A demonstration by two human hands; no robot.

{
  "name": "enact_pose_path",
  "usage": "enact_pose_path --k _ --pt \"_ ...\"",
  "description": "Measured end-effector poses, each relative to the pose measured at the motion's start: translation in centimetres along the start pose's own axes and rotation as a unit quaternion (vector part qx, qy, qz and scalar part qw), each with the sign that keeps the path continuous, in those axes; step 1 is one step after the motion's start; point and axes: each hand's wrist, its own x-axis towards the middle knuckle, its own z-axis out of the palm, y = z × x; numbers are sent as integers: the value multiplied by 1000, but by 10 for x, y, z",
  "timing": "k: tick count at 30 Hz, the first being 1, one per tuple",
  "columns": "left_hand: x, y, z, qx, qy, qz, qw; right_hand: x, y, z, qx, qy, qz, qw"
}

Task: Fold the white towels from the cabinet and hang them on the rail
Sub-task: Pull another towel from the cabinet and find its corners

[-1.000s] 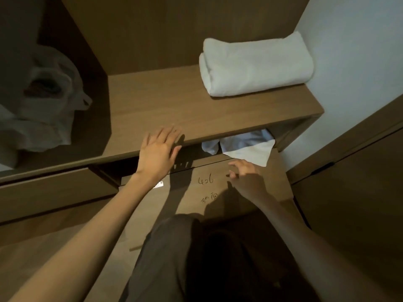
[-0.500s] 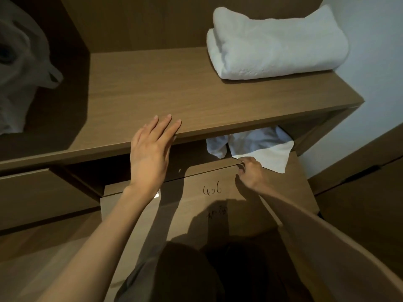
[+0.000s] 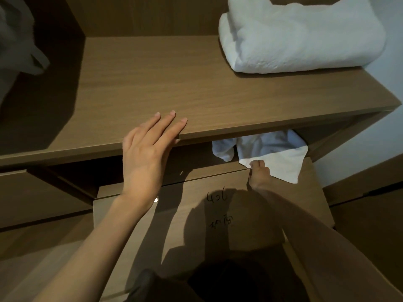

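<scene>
A folded white towel (image 3: 301, 38) lies at the right end of the wooden shelf (image 3: 174, 83). Below the shelf, a crumpled white towel (image 3: 272, 151) spills out of the open drawer (image 3: 207, 173), one corner draped over the drawer's front edge. My left hand (image 3: 148, 153) rests flat on the shelf's front edge, fingers straight. My right hand (image 3: 258, 171) reaches over the drawer front, its fingers curled on the lower edge of the crumpled towel. The rest of that towel is hidden under the shelf.
The drawer front carries handwritten marks (image 3: 217, 196). A white plastic bag (image 3: 19, 40) hangs in the dark compartment at the left. A pale wall (image 3: 388, 62) closes the right side. A closed drawer (image 3: 43, 197) sits at the lower left.
The view has moved closer to the cabinet. My right hand has gone from the drawer front up to the draped towel corner. My left hand has stayed on the shelf edge.
</scene>
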Motion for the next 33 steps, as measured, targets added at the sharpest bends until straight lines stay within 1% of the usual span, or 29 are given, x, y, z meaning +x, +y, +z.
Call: enact_pose_path --k 3,7,14,19,23,27,31,33 --pt "0 1 -1 -6 -2 -4 1000 2 -4 -1 -19 -7 -12 1000" --pt "1 2 -1 -6 -5 -5 1000 -1 -2 -1 -45 -42 6 998" --pt "1 1 -2 -2 -4 -1 1000 4 1 -9 -110 16 -24 994" --pt "1 0 -1 0 -5 9 1000 14 1 -11 -80 20 -42 996" --pt "1 0 -1 1 -9 9 1000 3 4 -19 -19 53 -44 997" --pt "2 1 -3 -2 -8 7 1000 -34 8 -45 42 112 -95 988" --pt "2 4 -4 -2 -9 -1 1000 -83 14 -88 50 137 -189 971" --pt "3 6 -5 0 -17 -9 1000 -108 16 -109 48 168 -222 959"
